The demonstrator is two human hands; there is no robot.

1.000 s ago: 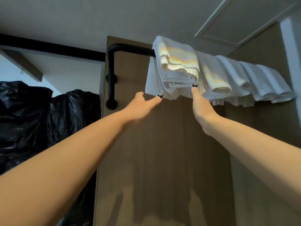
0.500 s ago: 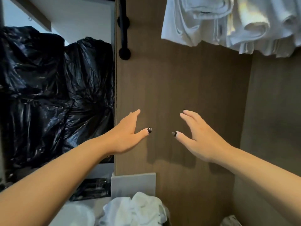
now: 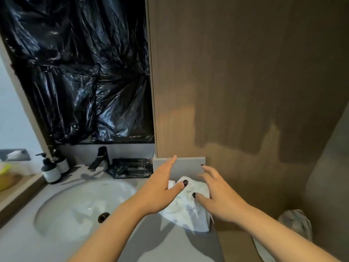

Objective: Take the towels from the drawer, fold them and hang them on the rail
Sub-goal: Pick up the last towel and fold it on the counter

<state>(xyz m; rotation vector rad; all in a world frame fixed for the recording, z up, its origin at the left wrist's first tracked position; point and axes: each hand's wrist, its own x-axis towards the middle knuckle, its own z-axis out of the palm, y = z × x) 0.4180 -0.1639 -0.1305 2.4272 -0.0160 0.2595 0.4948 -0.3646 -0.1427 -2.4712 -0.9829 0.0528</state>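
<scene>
A crumpled white towel (image 3: 187, 210) lies on the grey counter (image 3: 170, 241) at its right end, next to the wooden wall. Just above its left part hovers my left hand (image 3: 160, 188), fingers spread, holding nothing. My right hand (image 3: 219, 195) hangs over the towel's right part, also spread and holding nothing. Whether either hand touches the cloth I cannot tell. The rail and the hung towels are out of view. No drawer is visible.
A white sink (image 3: 83, 207) with a black faucet (image 3: 100, 157) sits left of the towel. Two pump bottles (image 3: 51, 169) stand at the back left, a dark tray (image 3: 132, 167) behind the sink. Black plastic sheeting (image 3: 81, 72) covers the wall above. The wooden panel (image 3: 236, 82) rises right.
Both hands let go of the folded towel on the rail and came down to the counter. The view dropped from the rail to the sink and the crumpled towel.
</scene>
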